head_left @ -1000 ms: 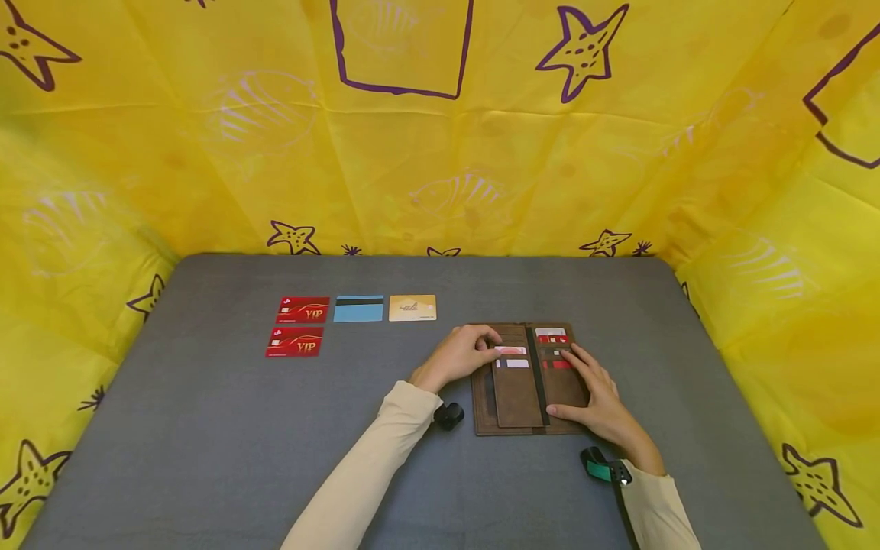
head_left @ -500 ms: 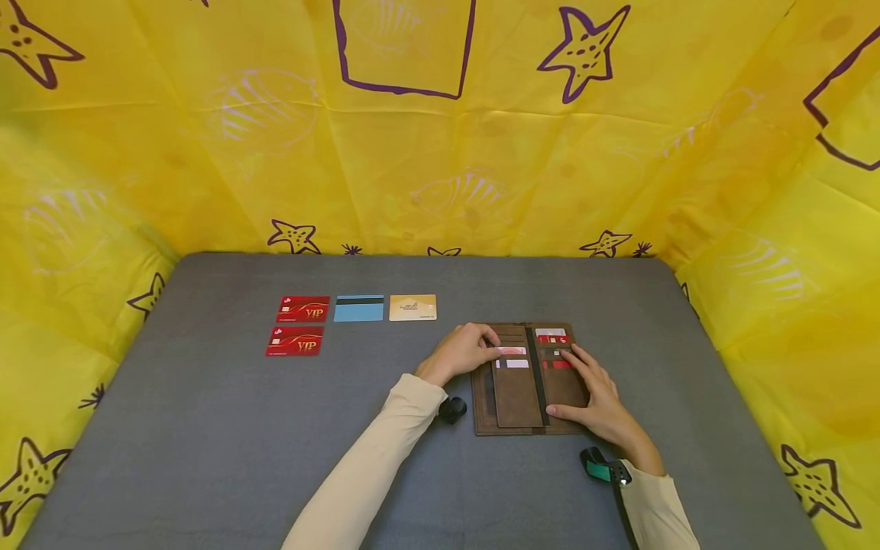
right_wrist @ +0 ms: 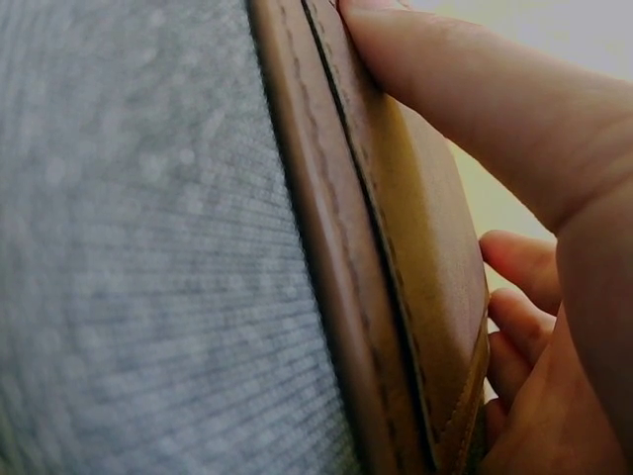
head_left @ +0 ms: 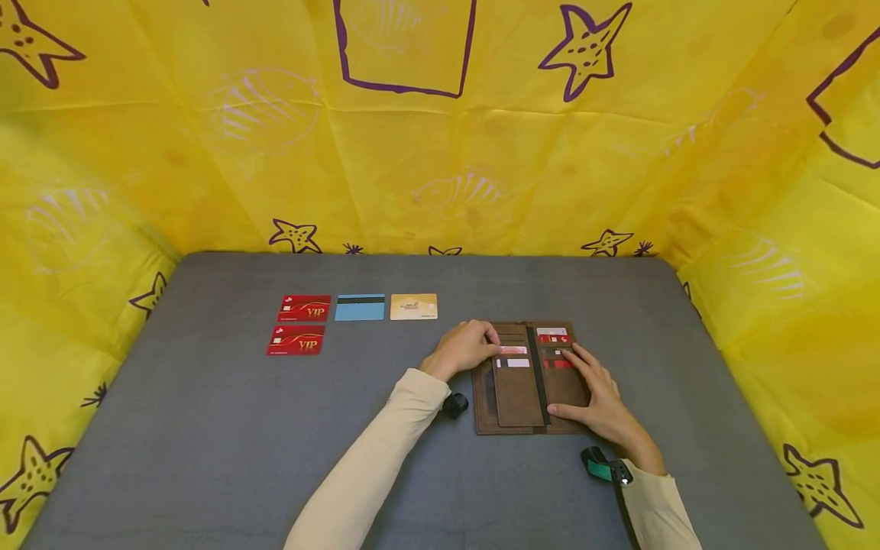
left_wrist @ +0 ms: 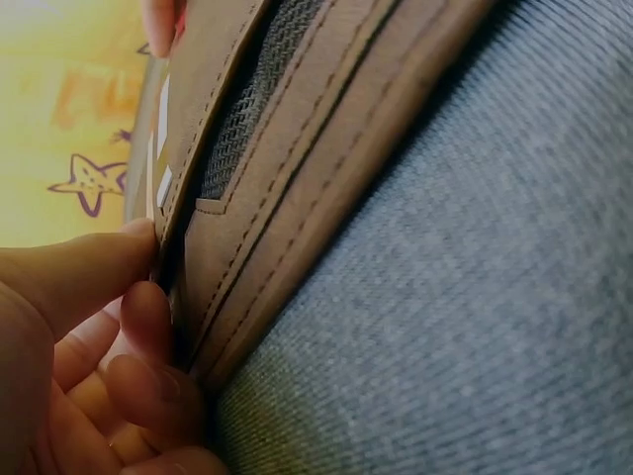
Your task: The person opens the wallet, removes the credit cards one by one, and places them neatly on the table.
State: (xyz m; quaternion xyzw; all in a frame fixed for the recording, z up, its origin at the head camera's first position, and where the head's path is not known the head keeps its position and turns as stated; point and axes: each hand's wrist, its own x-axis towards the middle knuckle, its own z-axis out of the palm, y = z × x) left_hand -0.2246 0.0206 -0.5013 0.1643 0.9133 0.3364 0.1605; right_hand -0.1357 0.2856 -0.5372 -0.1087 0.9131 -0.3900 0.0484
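Note:
A brown long wallet (head_left: 519,401) lies opened flat on the grey table, with cards tucked in slots on both sides of its black centre strip. My left hand (head_left: 462,347) is at the left panel's upper edge, beside a pink-and-white card (head_left: 513,350); below that sits a white card (head_left: 514,363). In the left wrist view, thumb and curled fingers pinch the edge of the wallet's inner panel (left_wrist: 223,109), next to a dark zipped pocket. My right hand (head_left: 605,405) rests spread over the right panel, thumb near the strip, fingertips by the red cards (head_left: 554,338).
Left of the wallet lie two red VIP cards (head_left: 305,308), one above the other, a blue card (head_left: 360,307) with a black stripe and a gold card (head_left: 414,306). A yellow printed cloth (head_left: 385,168) walls the grey table (head_left: 206,428) at back and sides.
My left wrist and forearm have shifted slightly to the right and away from me, fingers still at the same panel edge. The right hand, wallet and loose cards stay put.

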